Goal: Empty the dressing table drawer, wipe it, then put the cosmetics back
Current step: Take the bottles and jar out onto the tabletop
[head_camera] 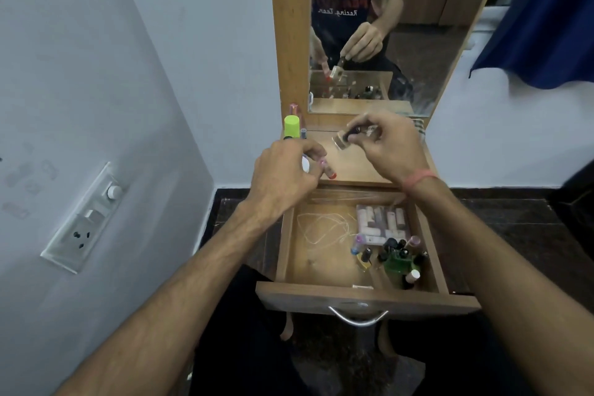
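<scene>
A single head-worn camera looks forward and down, close over the open drawer (pixel 353 267) and mirror (pixel 385 26).

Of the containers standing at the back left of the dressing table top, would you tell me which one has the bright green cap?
It is the tall yellow-green-capped bottle, nearest the camera in that group; the pink-topped bottle stands behind it, and a slim dark tube stands to its right.
</scene>
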Available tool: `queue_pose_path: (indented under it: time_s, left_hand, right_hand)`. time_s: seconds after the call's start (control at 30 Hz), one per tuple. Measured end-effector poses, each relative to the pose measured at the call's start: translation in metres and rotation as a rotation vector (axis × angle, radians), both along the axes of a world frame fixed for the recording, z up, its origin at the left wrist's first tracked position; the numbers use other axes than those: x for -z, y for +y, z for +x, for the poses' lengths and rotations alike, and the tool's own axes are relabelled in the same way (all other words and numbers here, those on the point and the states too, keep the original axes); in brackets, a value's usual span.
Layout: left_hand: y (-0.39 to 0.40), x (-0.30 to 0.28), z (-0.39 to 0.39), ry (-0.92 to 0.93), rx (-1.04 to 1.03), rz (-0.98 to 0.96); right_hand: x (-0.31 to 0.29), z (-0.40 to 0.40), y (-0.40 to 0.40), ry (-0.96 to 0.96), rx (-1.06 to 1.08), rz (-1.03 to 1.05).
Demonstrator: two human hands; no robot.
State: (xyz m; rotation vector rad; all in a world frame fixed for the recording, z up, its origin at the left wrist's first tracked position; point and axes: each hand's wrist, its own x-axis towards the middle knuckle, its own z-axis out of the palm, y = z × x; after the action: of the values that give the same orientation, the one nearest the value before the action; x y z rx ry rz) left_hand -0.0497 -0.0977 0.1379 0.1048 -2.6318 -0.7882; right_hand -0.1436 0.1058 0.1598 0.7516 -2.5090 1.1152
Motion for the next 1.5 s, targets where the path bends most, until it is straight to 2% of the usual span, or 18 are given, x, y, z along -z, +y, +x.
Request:
queue_pose_path:
  time_s: [0.13,0.33,0.43,0.7,0.83,1.1,1.3,1.5]
  left_hand:
    - [0.000,-0.004,-0.018,0.017,0.001,-0.030]
    - [-0.008,0.001,-0.036,0.021,0.014,-0.059]
    - [-0.013,0.002,-0.042,0.036,0.007,-0.050]
    - [-0.024,0.004,-0.054,0.016,-0.038,-0.019]
    - [-0.025,0.004,-0.059,0.004,-0.049,-0.004]
    - [-0.025,-0.003,-0.076,0.029,-0.086,-0.021]
    - [-0.026,-0.015,-0.098,-0.016,-0.091,-0.030]
    - [-0.018,-0.018,-0.120,-0.091,-0.156,-0.007]
  right_hand:
    - [-0.008,-0.046,-0.039,-0.056,0.051,-0.018]
    - [0.009,-0.091,-0.079,-0.120,0.077,0.164]
    - [0.021,-0.103,-0.084,-0.143,0.090,0.174]
    - [0.030,-0.121,-0.093,-0.179,0.054,0.231]
    - [0.028,-0.122,-0.098,-0.163,0.017,0.302]
    - [0.031,-0.118,-0.097,-0.120,-0.007,0.312]
    - [0.050,-0.109,-0.075,-0.051,0.061,0.102]
    - [0.096,-0.080,-0.059,-0.270,0.116,-0.219]
